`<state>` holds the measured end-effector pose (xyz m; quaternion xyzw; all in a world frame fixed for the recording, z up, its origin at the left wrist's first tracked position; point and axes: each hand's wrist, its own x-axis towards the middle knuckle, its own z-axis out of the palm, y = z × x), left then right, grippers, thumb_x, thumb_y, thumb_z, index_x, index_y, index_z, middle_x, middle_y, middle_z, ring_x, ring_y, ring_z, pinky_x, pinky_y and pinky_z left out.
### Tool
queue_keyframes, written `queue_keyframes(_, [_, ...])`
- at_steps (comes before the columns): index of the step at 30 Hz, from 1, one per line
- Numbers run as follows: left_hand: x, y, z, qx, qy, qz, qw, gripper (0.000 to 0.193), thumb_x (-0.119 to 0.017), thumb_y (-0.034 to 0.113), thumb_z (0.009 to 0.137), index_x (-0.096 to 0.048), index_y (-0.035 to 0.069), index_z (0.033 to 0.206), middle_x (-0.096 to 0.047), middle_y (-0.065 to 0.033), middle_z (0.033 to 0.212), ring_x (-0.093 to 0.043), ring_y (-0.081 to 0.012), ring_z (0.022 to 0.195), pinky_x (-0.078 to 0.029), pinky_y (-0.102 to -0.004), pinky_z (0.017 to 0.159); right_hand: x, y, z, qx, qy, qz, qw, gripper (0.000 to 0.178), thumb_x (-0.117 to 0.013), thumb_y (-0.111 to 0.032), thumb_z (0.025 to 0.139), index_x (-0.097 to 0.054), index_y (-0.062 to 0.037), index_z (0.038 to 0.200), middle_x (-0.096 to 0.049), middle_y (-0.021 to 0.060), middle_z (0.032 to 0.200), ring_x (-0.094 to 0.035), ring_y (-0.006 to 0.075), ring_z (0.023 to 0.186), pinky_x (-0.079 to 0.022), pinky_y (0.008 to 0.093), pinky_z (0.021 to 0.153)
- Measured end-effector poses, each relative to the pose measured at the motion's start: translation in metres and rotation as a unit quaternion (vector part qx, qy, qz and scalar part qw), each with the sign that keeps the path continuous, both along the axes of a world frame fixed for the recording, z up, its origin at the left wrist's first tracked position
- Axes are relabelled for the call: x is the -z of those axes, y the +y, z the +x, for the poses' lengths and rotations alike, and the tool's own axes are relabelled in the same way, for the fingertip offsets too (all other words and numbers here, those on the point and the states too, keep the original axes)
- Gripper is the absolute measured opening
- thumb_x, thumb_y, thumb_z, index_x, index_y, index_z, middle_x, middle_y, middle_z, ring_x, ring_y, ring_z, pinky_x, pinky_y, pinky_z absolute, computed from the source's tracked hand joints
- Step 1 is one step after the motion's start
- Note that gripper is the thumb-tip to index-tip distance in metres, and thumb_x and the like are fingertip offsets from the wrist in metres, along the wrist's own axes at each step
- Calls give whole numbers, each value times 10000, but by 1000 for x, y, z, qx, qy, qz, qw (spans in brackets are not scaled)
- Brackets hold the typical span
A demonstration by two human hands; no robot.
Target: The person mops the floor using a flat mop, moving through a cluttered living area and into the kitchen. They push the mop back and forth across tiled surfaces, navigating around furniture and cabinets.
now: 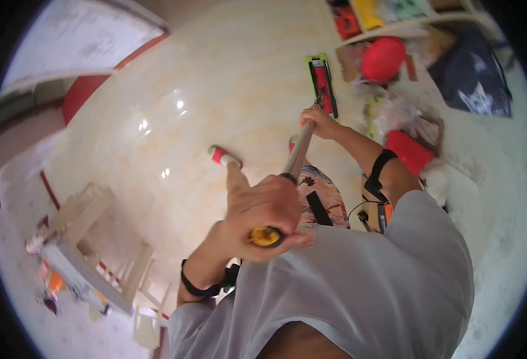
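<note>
A mop with a long metal pole (300,148) slants away from my body. Near its top my left hand (260,206) is wrapped around the pole, and the yellow end of the handle (266,237) pokes out of the fist toward me. Farther down, my right hand (320,121) grips the same pole. At the far end the mop head (321,81), red with a bright green and black frame, lies on the tiled floor (245,78). My right wrist and arm partly cover the area beside the lower pole.
Shelves with packages (368,15) stand at far right. Below them are a red rounded object (383,60), a dark bag (471,69), plastic bags (395,113) and a red item (408,152). At left are a pale wooden chair (138,272) and a cluttered table (84,275). My feet wear red-and-green slippers (218,155).
</note>
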<state>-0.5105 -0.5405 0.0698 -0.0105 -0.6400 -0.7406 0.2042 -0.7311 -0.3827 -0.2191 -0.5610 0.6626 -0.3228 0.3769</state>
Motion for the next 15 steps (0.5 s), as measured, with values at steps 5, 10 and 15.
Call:
queue_keyframes(5, [-61, -124, 146, -151, 32, -66, 986, 229, -768, 36, 666, -540, 54, 663, -555, -44, 558, -551, -206, 495, -459, -331, 477, -17, -192, 208, -23, -124, -105, 987, 191, -602, -14, 558, -501, -64, 711, -528, 100, 717, -504, 300, 739, -358, 390, 691])
queue_keyframes(10, [-94, -221, 251, -239, -77, -155, 955, 166, -684, -8, 596, -554, 95, 592, -549, 5, 535, -494, -118, 460, -461, -239, 470, -15, -364, 411, -55, -187, -152, 969, 90, -594, -33, 649, -523, -88, 659, -540, 79, 692, -497, 298, 761, -395, 393, 701])
queue_keyframes(15, [-55, -225, 240, -284, -166, -224, 917, 221, -684, 11, 512, -499, 90, 601, -509, -30, 544, -504, -212, 495, -465, -313, 502, 8, -430, 449, -57, -273, -166, 946, 26, -574, -113, 710, -578, -91, 696, -583, 90, 709, -538, 299, 749, -436, 394, 680])
